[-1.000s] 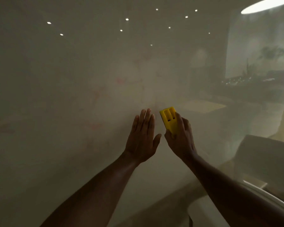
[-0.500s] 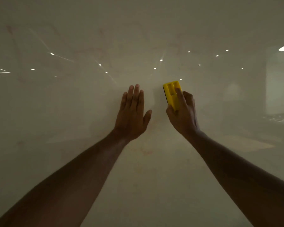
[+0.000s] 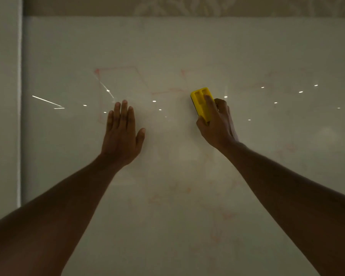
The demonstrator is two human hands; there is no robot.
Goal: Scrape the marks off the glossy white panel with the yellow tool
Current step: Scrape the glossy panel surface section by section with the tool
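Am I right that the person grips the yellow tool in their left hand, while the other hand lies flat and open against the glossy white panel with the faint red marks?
Not quite: the head view shows the yellow tool in the grip of the right hand. It is the left hand that lies flat and open against the glossy white panel with the faint red marks.

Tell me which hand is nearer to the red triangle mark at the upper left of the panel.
Left. The left hand lies flat below the red triangle mark; the right hand, gripping the yellow tool, is far to its right.
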